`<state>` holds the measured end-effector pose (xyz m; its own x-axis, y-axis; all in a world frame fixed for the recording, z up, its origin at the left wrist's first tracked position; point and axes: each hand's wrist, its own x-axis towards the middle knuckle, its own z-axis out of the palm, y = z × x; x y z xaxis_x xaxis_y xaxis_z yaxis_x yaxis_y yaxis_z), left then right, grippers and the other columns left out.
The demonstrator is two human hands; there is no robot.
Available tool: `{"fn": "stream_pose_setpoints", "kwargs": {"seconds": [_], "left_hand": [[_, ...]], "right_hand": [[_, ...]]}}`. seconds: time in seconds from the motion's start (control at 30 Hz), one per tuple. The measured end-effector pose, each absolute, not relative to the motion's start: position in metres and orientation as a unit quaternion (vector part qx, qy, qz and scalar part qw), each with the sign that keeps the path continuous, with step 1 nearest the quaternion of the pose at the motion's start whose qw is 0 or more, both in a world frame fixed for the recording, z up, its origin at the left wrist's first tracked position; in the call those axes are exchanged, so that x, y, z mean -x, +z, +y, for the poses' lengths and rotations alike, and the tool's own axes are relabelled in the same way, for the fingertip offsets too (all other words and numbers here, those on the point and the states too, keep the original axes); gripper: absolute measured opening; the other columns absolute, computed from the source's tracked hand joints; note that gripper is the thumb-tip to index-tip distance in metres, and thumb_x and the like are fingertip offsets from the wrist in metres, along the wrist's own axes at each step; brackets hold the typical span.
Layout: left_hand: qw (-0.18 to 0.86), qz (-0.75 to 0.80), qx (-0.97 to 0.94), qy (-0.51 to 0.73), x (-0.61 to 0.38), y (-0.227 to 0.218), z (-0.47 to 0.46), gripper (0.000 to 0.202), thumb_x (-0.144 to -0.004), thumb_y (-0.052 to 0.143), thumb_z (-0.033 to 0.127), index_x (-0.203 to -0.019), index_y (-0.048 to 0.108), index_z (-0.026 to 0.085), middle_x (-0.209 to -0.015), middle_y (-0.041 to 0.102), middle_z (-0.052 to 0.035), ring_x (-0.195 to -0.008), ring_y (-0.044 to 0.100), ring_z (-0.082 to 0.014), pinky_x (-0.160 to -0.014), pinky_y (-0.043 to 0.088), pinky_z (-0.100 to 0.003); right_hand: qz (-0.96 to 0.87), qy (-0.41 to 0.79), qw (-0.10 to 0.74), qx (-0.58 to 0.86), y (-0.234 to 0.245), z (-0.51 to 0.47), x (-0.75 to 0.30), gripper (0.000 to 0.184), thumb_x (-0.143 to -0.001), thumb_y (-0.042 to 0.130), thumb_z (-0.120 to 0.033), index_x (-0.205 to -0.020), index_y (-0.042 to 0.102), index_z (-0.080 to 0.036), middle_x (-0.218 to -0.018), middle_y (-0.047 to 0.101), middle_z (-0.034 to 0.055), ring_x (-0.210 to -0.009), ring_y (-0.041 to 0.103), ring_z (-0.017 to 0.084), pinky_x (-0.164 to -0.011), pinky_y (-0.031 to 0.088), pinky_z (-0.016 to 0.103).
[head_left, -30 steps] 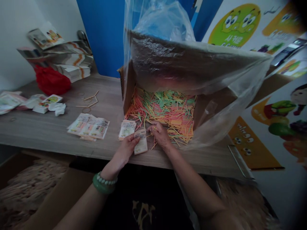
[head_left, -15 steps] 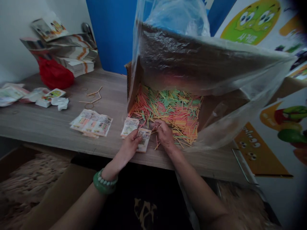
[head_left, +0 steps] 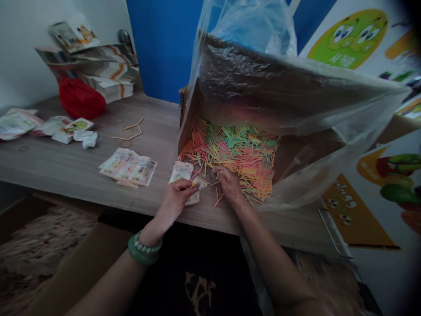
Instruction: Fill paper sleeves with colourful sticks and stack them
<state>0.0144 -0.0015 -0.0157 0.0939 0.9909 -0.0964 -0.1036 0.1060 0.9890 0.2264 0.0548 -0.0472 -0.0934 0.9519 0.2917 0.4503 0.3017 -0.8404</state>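
Small printed packet [head_left: 192,200] is pinched between the thumb and fingers of my left hand [head_left: 179,194], its upper end tilted and partly covered by them. A second printed packet stack [head_left: 182,170] lies just behind that hand. My right hand [head_left: 229,186] is closed, with what look like thin sticks at its fingertips, at the front of a heap of coloured thin sticks [head_left: 230,147]. Pink, green, yellow and orange sticks fill the mouth of a plastic-lined cardboard box [head_left: 243,83] lying on its side. A few loose sticks [head_left: 218,197] lie between my hands.
Flat printed packets [head_left: 130,167] lie to the left on the wooden table [head_left: 82,169]. Behind them are rubber bands [head_left: 125,143], bent sticks [head_left: 140,128], a small white carton [head_left: 72,130], a red bag [head_left: 80,98] and stacked printed sheets [head_left: 108,79].
My left hand has shifted over the packet, which now tilts and shows less of its face. My right hand stays by the sticks. The whole view has swung slightly.
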Motion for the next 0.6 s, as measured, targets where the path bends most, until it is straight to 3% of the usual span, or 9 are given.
{"fn": "stream_pose_setpoints", "kwargs": {"seconds": [0.1,0.27,0.37,0.47,0.6], "left_hand": [[0.577,0.486,-0.459,0.469,-0.014,-0.012,-0.004,0.025,-0.071,0.075,0.036,-0.058,0.064,0.018,-0.06,0.052,0.0021,-0.059,0.043,-0.0115,-0.057,0.034,-0.026],[0.604,0.478,-0.439,0.463,-0.015,-0.009,-0.003,0.028,-0.065,0.079,0.043,-0.058,0.065,0.02,-0.057,0.055,0.0007,-0.057,0.042,-0.0127,-0.055,0.032,-0.026],[0.593,0.48,-0.46,0.454,-0.015,-0.005,-0.003,0.032,-0.066,0.078,0.043,-0.054,0.06,0.02,-0.053,0.048,0.0027,-0.054,0.036,-0.0108,-0.052,0.028,-0.025],[0.577,0.491,-0.488,0.435,-0.017,-0.003,-0.004,0.037,-0.067,0.077,0.042,-0.048,0.053,0.02,-0.049,0.038,0.0046,-0.051,0.029,-0.0093,-0.049,0.02,-0.025],[0.608,0.489,-0.485,0.395,-0.019,-0.003,-0.005,0.031,-0.066,0.076,0.042,-0.054,0.06,0.018,-0.049,0.04,0.0047,-0.049,0.029,-0.0085,-0.048,0.017,-0.025]], "right_hand": [[-0.638,0.286,0.484,0.526,-0.043,0.058,-0.23,0.02,-0.091,0.051,-0.039,-0.099,0.062,-0.025,-0.1,0.075,0.0044,-0.098,0.068,0.023,-0.091,0.051,0.04],[-0.575,0.349,0.526,0.52,-0.025,0.058,-0.23,0.013,-0.086,0.057,-0.036,-0.092,0.057,-0.024,-0.077,0.07,0.0008,-0.083,0.068,0.022,-0.089,0.05,0.04],[-0.531,0.407,0.582,0.462,0.003,0.046,-0.216,0.015,-0.09,0.057,-0.038,-0.093,0.054,-0.025,-0.075,0.067,-0.0014,-0.077,0.069,0.02,-0.085,0.053,0.039],[-0.514,0.45,0.623,0.381,0.035,0.029,-0.189,0.016,-0.096,0.053,-0.041,-0.093,0.048,-0.026,-0.077,0.065,-0.0022,-0.08,0.071,0.019,-0.085,0.055,0.039],[-0.541,0.446,0.627,0.339,0.05,0.015,-0.155,0.018,-0.1,0.049,-0.043,-0.093,0.045,-0.027,-0.077,0.064,-0.0027,-0.09,0.072,0.02,-0.09,0.056,0.041]]}}
